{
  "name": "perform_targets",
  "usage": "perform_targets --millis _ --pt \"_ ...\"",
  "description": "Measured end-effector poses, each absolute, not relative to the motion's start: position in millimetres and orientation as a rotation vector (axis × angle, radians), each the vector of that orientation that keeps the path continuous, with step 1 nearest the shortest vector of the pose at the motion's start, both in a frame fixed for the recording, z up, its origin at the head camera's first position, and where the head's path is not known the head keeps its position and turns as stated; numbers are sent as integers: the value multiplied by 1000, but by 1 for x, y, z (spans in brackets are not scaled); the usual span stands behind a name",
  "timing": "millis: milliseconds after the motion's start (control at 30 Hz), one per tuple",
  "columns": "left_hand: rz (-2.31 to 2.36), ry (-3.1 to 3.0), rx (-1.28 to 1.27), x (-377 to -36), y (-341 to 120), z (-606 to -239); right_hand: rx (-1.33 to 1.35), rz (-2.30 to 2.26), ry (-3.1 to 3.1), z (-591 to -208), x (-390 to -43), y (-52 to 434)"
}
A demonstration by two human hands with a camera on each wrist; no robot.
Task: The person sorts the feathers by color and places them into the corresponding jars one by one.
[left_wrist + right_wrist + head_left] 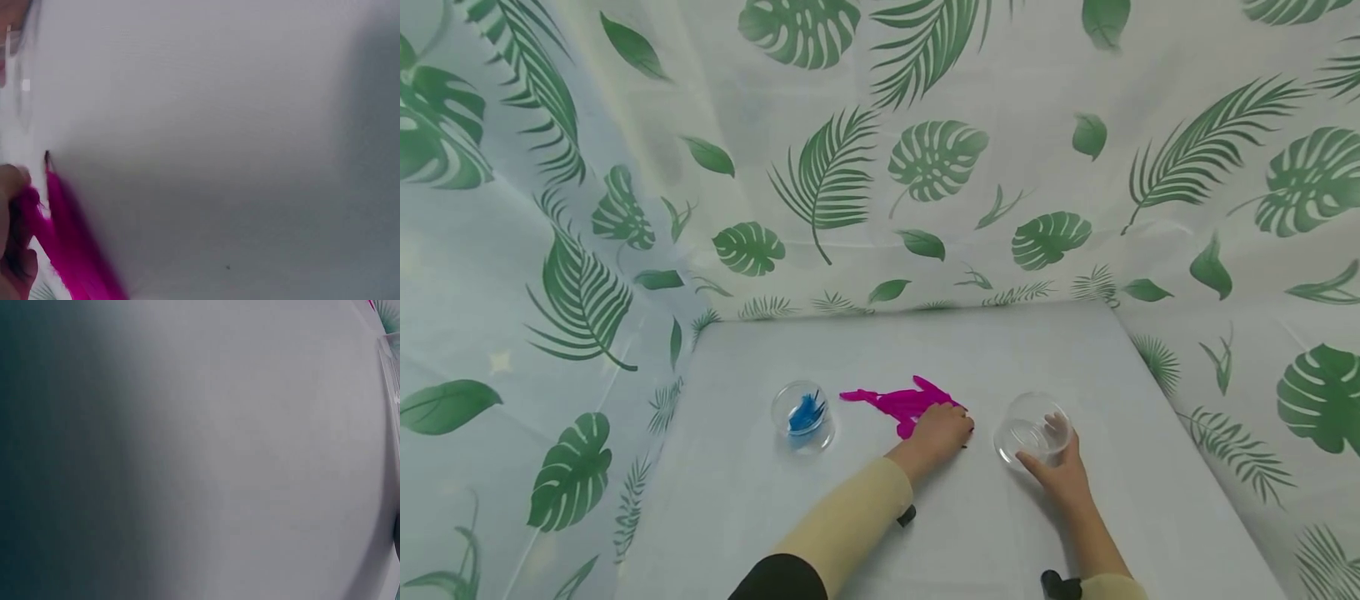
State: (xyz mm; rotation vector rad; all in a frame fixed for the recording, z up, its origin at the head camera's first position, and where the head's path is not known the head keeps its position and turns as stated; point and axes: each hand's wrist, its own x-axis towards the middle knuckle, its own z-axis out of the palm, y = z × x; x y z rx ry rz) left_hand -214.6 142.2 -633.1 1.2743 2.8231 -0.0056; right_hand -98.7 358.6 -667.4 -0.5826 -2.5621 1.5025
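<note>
Several magenta feathers (898,404) lie in a loose pile on the white table. Over the pile's right end is my left hand (936,435), its fingertips pinching a magenta feather; the left wrist view has that feather (44,234) at the fingers, beside another with a dark quill tip. My right hand (1063,479) grips a clear plastic cup (1026,417) to the right of the pile, thumb on the near side and fingers round the far right. No feathers show inside this cup. Only a sliver of the cup (392,375) appears in the right wrist view.
Left of the pile stands another clear cup (784,400) with blue feathers (807,412) in it. Leaf-printed white sheeting (940,217) rises behind the table (737,517) and along both sides.
</note>
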Motion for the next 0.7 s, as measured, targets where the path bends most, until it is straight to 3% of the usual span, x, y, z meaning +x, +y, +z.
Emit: perform_targets --millis 467,700 --pt "476 2815 1471 -228 125 -578 -549 1442 -2611 -670 -100 351" --pt "729 2808 1402 -236 123 -535 -511 1486 -2593 -672 -106 341"
